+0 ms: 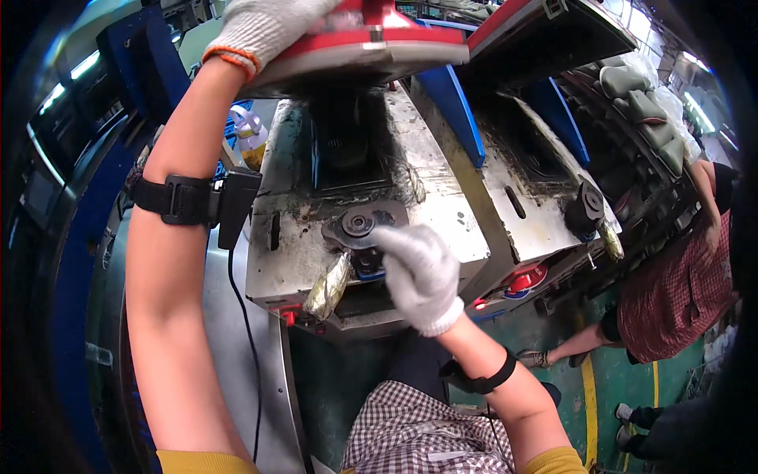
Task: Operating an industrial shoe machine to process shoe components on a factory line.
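My left hand (264, 30), in a white knit glove with an orange cuff, is raised to the red-edged lid (359, 57) of the nearer machine. Its fingers run out of view at the top, so their grip is hidden. My right hand (422, 276), also gloved in white, hovers in front of that machine, slightly smeared. One digit points away from the others, and nothing shows in the hand. Its tip overlaps a dark pivot plate (360, 224); touching or apart, I cannot tell. Beside it hangs a handle (327, 288) wrapped in shiny film. Under the lid lies a dark recess (351, 150).
A second, similar machine (505, 189) stands to the right, its lid (553, 43) raised between blue side plates. Grey-green padded pieces (643, 107) fill a rack at far right. A person in a checked garment (679, 276) stands nearby. A metal side surface (237, 347) lies left.
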The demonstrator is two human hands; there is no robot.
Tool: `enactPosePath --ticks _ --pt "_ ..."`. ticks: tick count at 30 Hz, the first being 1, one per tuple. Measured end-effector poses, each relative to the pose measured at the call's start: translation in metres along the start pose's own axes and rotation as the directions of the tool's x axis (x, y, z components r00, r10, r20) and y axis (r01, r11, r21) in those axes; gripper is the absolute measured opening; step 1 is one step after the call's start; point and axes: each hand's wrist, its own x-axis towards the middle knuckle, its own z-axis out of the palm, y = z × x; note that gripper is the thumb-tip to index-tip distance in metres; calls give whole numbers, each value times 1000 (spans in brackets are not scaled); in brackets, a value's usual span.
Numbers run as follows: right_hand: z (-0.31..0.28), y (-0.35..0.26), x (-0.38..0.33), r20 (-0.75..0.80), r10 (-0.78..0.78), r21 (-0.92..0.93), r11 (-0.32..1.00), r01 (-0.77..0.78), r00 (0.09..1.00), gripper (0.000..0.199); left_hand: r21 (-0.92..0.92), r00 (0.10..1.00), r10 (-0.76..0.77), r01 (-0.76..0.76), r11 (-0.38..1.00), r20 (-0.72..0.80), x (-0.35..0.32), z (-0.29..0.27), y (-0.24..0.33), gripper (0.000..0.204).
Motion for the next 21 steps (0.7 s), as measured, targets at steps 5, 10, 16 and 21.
enactPosePath --ticks 5,10,16,21 --pt "-10 51 23 -10 206 -293 935 -199 979 25 25 993 -23 26 999 -118 -4 -1 -21 44" --pt "-5 67 20 53 409 -382 851 -360 911 24 102 784 509 -508 855 -355 -79 36 -15 37" --pt "0 62 16 70 410 -456 824 -336 910 20 -149 683 -565 688 710 463 -140 131 -21 112" --pt "-1 66 18 75 390 -412 850 -328 918 20 118 459 -708 790 602 537 -135 188 -29 135"
